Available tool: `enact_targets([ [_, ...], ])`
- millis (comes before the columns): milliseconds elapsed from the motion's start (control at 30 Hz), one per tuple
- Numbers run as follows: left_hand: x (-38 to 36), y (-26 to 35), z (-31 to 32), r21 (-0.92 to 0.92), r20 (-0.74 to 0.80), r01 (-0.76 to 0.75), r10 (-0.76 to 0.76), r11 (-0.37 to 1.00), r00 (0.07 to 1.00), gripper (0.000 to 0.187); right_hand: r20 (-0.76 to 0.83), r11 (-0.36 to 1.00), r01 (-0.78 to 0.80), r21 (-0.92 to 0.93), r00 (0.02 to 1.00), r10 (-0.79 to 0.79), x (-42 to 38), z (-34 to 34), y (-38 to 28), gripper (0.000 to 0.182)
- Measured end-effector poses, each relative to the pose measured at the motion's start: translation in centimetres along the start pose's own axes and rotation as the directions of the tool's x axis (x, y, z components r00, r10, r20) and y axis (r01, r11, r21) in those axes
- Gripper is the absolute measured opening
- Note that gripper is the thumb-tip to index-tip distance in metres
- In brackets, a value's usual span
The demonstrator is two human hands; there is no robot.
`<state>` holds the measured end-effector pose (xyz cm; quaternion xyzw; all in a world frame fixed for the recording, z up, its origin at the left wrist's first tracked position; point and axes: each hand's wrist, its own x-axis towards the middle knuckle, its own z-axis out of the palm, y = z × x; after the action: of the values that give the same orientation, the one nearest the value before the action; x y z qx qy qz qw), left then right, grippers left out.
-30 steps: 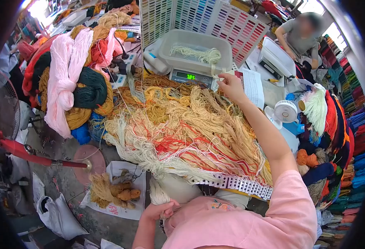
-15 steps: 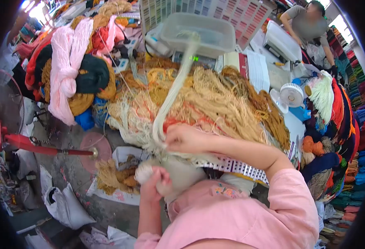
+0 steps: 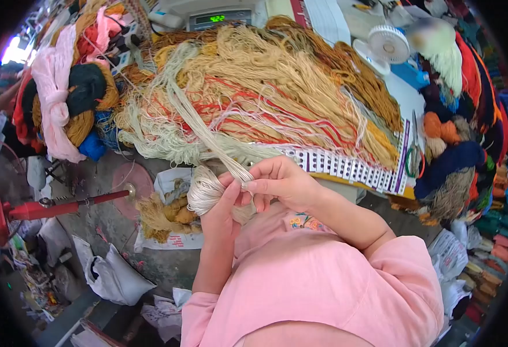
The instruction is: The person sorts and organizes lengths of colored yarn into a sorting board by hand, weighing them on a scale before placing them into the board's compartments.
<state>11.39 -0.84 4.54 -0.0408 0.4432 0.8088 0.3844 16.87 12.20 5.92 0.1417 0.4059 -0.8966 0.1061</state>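
2 hands (image 3: 280, 184) together (formerly apart)

Pale yarn (image 3: 203, 192) in left hand (image 3: 222, 207)

Pink shirt (image 3: 317, 283) with floral embroidery (image 3: 306, 222)

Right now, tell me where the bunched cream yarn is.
In the head view, the bunched cream yarn is left of centre, held in the left hand, with the right hand close by on its right.
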Motion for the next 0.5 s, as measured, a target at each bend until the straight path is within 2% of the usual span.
enact_targets([
  [67, -0.1, -0.7, -0.2, -0.032, 0.048, 0.042, -0.04, 0.999, 0.998, 0.012, -0.002, 1.0, 0.024, -0.006, 1.0, -0.024, -0.9, -0.5, 0.5, 0.014],
  [133, -0.6, -1.1, 0.4, -0.012, 0.017, 0.018, -0.018, 1.0, 1.0, 0.008, -0.016, 0.998, 0.044, -0.049, 0.999, -0.045, -1.7, -0.7, 0.9, 0.013],
  [267, -1.0, -2.3, 0.4, 0.079, -0.011, 0.053, -0.052, 0.995, 0.999, 0.014, -0.088, 0.995, 0.098, 0.002, 0.991, -0.097, -2.9, -1.0, 1.5, 0.009],
  [400, -1.3, -3.0, 0.3, 0.051, 0.113, 0.061, -0.067, 0.997, 0.991, 0.016, -0.145, 0.985, 0.145, 0.094, 0.981, -0.131, -3.8, -1.2, 2.8, 0.009],
  [467, -1.4, -3.1, 0.9, 0.036, 0.179, 0.067, -0.073, 0.997, 0.981, 0.016, -0.185, 0.942, 0.263, 0.209, 0.956, -0.226, -4.4, -1.5, 3.0, 0.009],
  [500, -1.6, -3.0, 1.8, 0.033, 0.126, -0.012, 0.007, 0.999, 0.992, 0.013, -0.239, 0.926, 0.338, 0.167, 0.925, -0.295, -4.7, -1.7, 3.0, 0.009],
])
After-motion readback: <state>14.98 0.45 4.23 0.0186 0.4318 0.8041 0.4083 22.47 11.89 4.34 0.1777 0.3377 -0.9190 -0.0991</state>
